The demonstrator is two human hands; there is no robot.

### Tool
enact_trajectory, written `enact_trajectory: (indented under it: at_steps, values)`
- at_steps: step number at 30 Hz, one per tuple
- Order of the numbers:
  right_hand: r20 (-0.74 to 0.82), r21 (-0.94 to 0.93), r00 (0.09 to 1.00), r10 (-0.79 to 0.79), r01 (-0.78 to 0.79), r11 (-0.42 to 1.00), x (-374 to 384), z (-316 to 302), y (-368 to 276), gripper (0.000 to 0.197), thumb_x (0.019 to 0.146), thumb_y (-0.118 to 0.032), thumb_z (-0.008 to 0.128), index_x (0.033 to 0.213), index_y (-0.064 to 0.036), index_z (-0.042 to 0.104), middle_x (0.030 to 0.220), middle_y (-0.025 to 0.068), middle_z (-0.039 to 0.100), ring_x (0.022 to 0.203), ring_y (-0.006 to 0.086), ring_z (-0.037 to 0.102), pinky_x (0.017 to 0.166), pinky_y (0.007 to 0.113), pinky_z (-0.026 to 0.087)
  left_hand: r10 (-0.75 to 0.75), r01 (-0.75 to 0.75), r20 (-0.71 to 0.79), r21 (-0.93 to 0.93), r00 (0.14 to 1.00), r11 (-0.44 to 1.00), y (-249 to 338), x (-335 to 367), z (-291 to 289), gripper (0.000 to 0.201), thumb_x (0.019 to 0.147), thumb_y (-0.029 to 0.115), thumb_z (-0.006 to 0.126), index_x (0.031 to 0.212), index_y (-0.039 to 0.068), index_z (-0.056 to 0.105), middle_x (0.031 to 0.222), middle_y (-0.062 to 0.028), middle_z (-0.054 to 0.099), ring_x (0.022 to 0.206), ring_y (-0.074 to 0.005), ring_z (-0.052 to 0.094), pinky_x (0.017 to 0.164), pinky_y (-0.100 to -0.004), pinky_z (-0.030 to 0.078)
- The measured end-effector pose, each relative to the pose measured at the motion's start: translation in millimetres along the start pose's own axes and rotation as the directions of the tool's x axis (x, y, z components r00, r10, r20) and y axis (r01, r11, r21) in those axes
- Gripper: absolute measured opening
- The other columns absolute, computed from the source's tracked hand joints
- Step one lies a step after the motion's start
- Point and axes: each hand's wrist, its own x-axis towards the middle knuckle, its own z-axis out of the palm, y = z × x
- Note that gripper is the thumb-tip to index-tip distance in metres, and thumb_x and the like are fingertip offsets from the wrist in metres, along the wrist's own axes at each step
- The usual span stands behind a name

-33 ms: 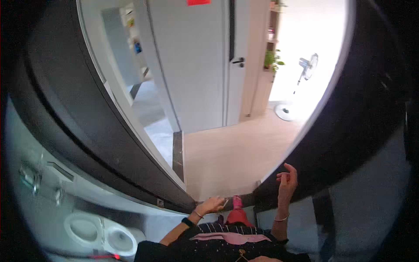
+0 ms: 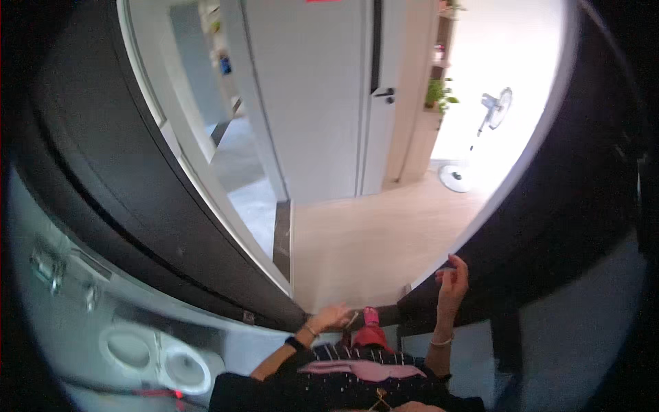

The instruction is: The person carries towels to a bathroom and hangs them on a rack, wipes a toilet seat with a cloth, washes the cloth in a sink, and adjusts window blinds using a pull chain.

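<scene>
My left hand reaches low in front of my body, near the doorway's threshold. Its fingers are blurred but look pinched around a thin pale object, too small to name. Raised beside the dark door panel on the right, my right hand holds nothing, its fingers loosely bent and apart. I cannot tell whether it touches the panel. A pink slipper on my foot shows between the hands, at the dark threshold.
A white toilet with its lid raised stands at the lower left, below metal wall fittings. Another dark panel borders the left. Beyond the doorway are a pale floor, a grey door, a standing fan and a green plant.
The room beyond the doorway has shifted slightly right and up in the view. Both hands keep nearly the same places, the left one more blurred.
</scene>
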Motion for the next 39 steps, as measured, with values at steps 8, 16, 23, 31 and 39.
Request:
enact_trajectory:
  at_steps: [8,16,23,31,39]
  values:
    - [0.149,0.121,0.987,0.053,-0.071,0.99,170.2,116.0,44.2,0.029,0.081,0.0,0.042,0.108,-0.0015,0.052,0.102,0.0064,0.056,0.066,0.0097,0.054,0.057,0.023,0.045,0.012,0.031,-0.521,0.073,0.853,0.997,-122.3,46.2,-3.5,0.042,0.08,0.035,0.053,0.109,0.004,0.051,0.093,-0.0156,0.054,0.089,-0.0318,0.054,0.076,-0.0398,0.046]
    - [0.58,0.319,0.809,-0.093,-0.121,0.94,246.1,337.8,37.9,0.032,0.075,0.009,0.038,0.102,0.0013,0.053,0.104,0.011,0.052,0.069,0.0131,0.055,0.059,0.024,0.047,-0.6,0.563,-0.301,-0.206,0.741,0.8,-150.3,69.4,-105.0,0.042,0.079,0.031,0.054,0.109,0.002,0.048,0.103,-0.021,0.052,0.091,-0.0374,0.052,0.078,-0.0426,0.043]
    - [0.616,0.383,0.683,-0.392,0.176,0.907,279.1,514.2,17.8,0.043,0.069,0.013,0.035,0.105,0.0014,0.054,0.109,0.0108,0.051,0.072,0.0139,0.056,0.067,0.024,0.046,-0.745,0.712,-0.118,-0.23,0.657,0.664,-246.5,71.7,-164.1,0.043,0.081,0.031,0.05,0.113,0.003,0.047,0.102,-0.0242,0.052,0.097,-0.0384,0.05,0.083,-0.0425,0.04]
    - [0.642,0.265,0.723,-0.255,0.103,0.959,332.1,669.4,61.8,0.052,0.059,0.011,0.034,0.104,-0.0023,0.055,0.107,0.008,0.051,0.08,0.0164,0.049,0.073,0.028,0.041,-0.573,0.564,-0.227,-0.106,0.788,0.819,-329.9,67.6,-295.3,0.027,0.078,0.014,0.05,0.102,0.001,0.048,0.094,-0.0133,0.052,0.095,-0.0328,0.049,0.082,-0.039,0.04]
    - [0.789,0.147,0.537,-0.298,0.305,0.941,305.4,877.3,79.9,0.041,0.068,0.007,0.04,0.102,-0.0051,0.058,0.096,0.0053,0.049,0.076,0.013,0.044,0.068,0.024,0.039,-0.907,0.277,-0.349,-0.871,0.235,0.407,-450.1,10.2,-277.1,0.04,0.077,0.02,0.06,0.114,0.01,0.049,0.103,-0.0193,0.053,0.093,-0.034,0.051,0.081,-0.0383,0.042]
